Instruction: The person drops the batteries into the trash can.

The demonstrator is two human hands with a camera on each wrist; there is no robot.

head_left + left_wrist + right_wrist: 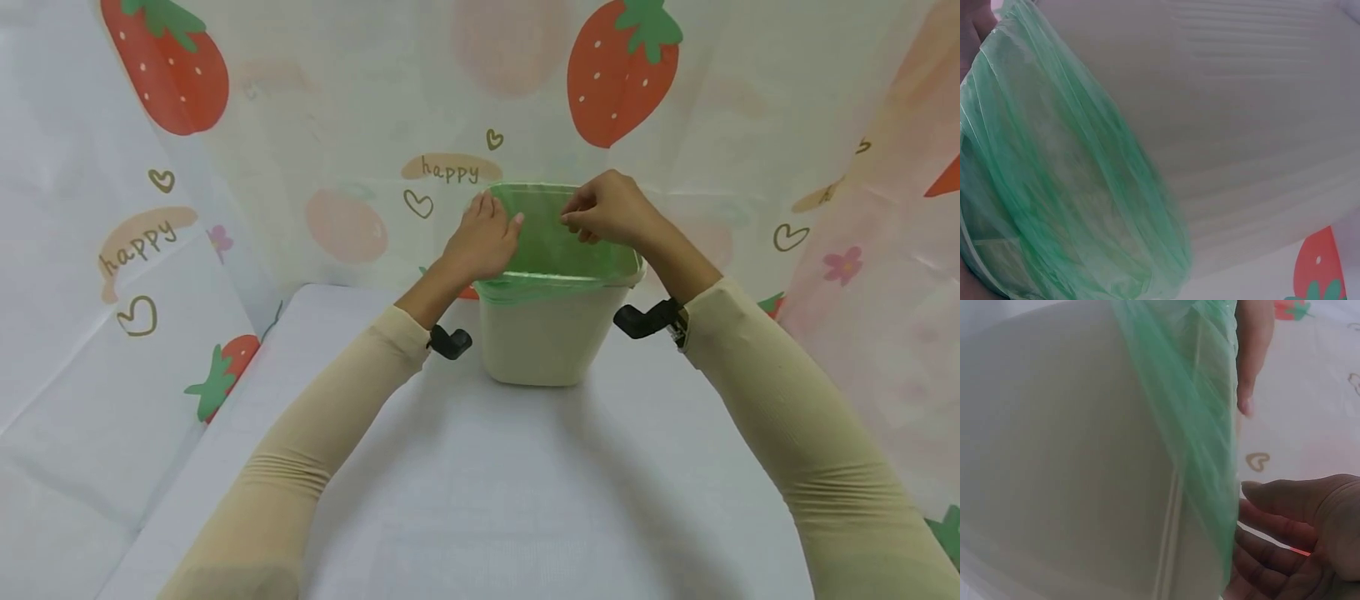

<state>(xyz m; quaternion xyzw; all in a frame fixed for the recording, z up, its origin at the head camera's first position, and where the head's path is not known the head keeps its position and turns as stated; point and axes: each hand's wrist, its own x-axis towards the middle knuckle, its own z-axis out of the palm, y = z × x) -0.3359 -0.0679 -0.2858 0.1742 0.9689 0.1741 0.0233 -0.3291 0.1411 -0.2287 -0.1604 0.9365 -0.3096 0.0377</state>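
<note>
An off-white bin (551, 342) stands upright on the white surface, lined with a thin green plastic bag (540, 237). The bag's edge is folded over the rim and hangs down outside, wrinkled in the left wrist view. My left hand (486, 237) rests at the left rim, fingers fairly straight and thumb apart. Above the right part of the opening is my right hand (611, 208), fingers loosely bent. In the right wrist view, the right thumb and fingers (1282, 528) stand apart beside the bag's edge, with nothing seen between them.
Behind the bin hangs a pale sheet (360, 125) printed with strawberries, hearts and the word happy; similar sheets enclose both sides. The white tabletop (480, 500) extends toward me. A black wrist camera mount (647, 319) sticks out near the bin's right side.
</note>
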